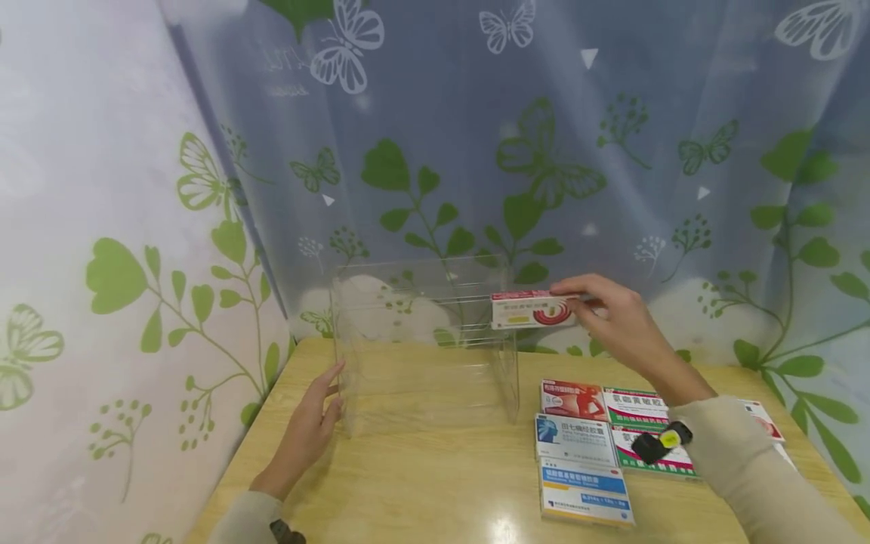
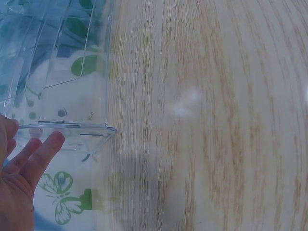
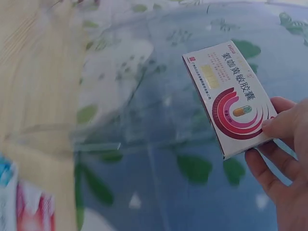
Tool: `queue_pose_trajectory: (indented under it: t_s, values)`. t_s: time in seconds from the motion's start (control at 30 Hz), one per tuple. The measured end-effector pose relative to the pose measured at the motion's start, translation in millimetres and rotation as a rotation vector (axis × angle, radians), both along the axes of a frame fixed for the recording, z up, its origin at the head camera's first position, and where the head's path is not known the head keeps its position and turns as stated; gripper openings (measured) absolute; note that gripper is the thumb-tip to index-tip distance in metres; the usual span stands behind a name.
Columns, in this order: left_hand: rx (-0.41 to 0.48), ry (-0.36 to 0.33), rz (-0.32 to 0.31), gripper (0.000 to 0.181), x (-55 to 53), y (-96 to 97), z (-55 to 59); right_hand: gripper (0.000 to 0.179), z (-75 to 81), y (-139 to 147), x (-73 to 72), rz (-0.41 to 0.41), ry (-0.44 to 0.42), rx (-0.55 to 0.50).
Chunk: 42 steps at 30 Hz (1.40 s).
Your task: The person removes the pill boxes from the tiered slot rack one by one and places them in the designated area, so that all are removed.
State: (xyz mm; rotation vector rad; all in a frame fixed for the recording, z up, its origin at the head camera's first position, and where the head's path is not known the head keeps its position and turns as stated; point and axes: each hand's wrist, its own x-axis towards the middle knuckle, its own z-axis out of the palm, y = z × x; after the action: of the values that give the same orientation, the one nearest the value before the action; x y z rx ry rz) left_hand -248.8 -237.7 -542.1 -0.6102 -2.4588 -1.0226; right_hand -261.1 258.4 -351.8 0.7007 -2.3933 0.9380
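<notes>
My right hand (image 1: 615,321) pinches a white and red medicine box (image 1: 533,310) between thumb and fingers, holding it up at the right side of a clear plastic rack (image 1: 421,412). In the right wrist view, the printed face of the box shows a capsule and red arcs. At the rack's left side is my left hand (image 1: 309,423), its fingertips right at the side panel. The left wrist view shows these fairly straight fingers (image 2: 45,151) against the panel's edge. The rack has several clear shelves, and no boxes show on them.
Several medicine boxes lie flat at the right of the wooden table (image 1: 408,491), among them a red one (image 1: 574,399), a grey-white one (image 1: 574,440) and a blue and white one (image 1: 584,491). Behind the table hangs a curtain (image 1: 435,151) printed with leaves and butterflies.
</notes>
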Motion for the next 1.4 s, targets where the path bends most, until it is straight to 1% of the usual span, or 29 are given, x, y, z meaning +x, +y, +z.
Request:
queue_pose_trajectory:
  t_s: [0.13, 0.3, 0.5, 0.67, 0.7, 0.73, 0.8, 0.93, 0.97, 1.0, 1.03, 1.07, 1.17, 1.23, 1.27, 1.33, 1.4]
  values:
    - [0.008, 0.005, -0.001, 0.066, -0.2, 0.8, -1.8, 0.028, -19.7, 37, 26.3, -0.057, -0.034, 0.029]
    - [0.013, -0.002, 0.010, 0.066, -0.1, 0.5, -3.8, 0.030, -46.8, 83, 58.0, -0.105, -0.108, 0.014]
    - [0.016, 0.006, 0.004, 0.067, 1.3, 1.3, -4.9, 0.028, -80.2, 132, 90.6, -0.140, -0.191, 0.051]
    - [0.018, 0.008, 0.001, 0.067, 1.8, 1.6, -4.4, 0.023, -109.0, 163, 116.7, -0.187, -0.320, 0.107]
    - [0.018, 0.010, 0.000, 0.067, 1.8, 1.6, -4.3, 0.021, -115.6, 169, 121.3, -0.186, -0.338, 0.122]
    - [0.017, 0.012, -0.001, 0.067, 1.8, 1.6, -4.3, 0.019, -121.5, 174, 125.8, -0.179, -0.384, 0.138]
    - [0.013, 0.012, 0.003, 0.068, 1.9, 1.7, -4.4, 0.018, -130.6, 183, 131.2, -0.163, -0.513, 0.174]
    - [0.008, 0.016, 0.009, 0.069, 2.9, 1.5, -4.9, 0.031, -144.5, 195, 132.8, -0.079, -0.777, 0.208]
    - [0.005, 0.020, 0.011, 0.069, 3.4, 1.2, -5.2, 0.033, -147.9, 195, 131.6, -0.058, -0.815, 0.216]
    - [0.001, 0.025, 0.015, 0.069, 3.7, 0.8, -5.5, 0.034, -152.8, 197, 131.1, -0.037, -0.832, 0.211]
    - [-0.001, 0.029, 0.018, 0.069, 4.1, 0.7, -5.7, 0.036, -156.6, 197, 130.5, -0.030, -0.868, 0.199]
    - [-0.001, 0.030, 0.019, 0.070, 4.3, 0.5, -6.0, 0.036, -161.3, 197, 129.9, -0.036, -0.882, 0.196]
    - [0.001, 0.021, 0.019, 0.070, 4.4, 0.4, -7.0, 0.039, -172.3, 193, 130.9, -0.115, -0.938, 0.177]
    - [0.007, 0.008, 0.014, 0.070, 4.3, 0.7, -7.0, 0.040, -178.8, 190, 133.2, -0.198, -0.954, 0.171]
    - [0.010, 0.002, 0.013, 0.070, 4.1, 0.9, -6.9, 0.038, -181.9, 188, 134.6, -0.224, -0.942, 0.177]
    - [0.012, -0.005, 0.011, 0.069, 3.8, 1.5, -6.3, 0.034, -188.9, 187, 138.3, -0.252, -0.862, 0.221]
    - [0.011, -0.007, 0.013, 0.069, 3.4, 2.0, -5.4, 0.031, -194.6, 185, 141.2, -0.282, -0.804, 0.242]
